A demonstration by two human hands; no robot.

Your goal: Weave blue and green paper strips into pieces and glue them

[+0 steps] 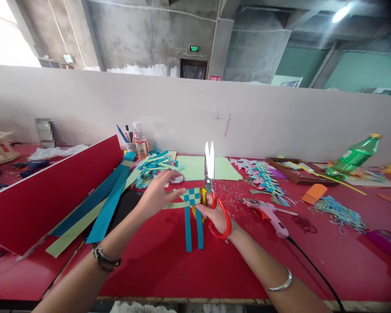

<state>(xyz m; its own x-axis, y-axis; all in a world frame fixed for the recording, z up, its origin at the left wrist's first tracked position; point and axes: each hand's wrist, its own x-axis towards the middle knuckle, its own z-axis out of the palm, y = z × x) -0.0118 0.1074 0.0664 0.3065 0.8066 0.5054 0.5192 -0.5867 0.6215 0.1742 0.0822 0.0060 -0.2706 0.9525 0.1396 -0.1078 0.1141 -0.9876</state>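
A small checkered weave of blue and pale green paper strips [192, 197] is above the red table, its loose blue ends hanging down and pale ends pointing left. My right hand [217, 216] holds its right edge between thumb and fingers. In that same hand is a pair of scissors [210, 167] with red and yellow handles, its blades pointing up and slightly apart. To the left of the weave is my left hand [159, 195], fingers apart, its thumb by the pale strips. Whether the thumb touches them is unclear.
Long paper strips [112, 198] lean along a red divider [58, 189] on the left. Behind are a pile of cut strips [154, 165] and pale green sheets [195, 168]. A pink glue gun [270, 213] with a cord lies right, near finished weaves [263, 178] and a green bottle [355, 157].
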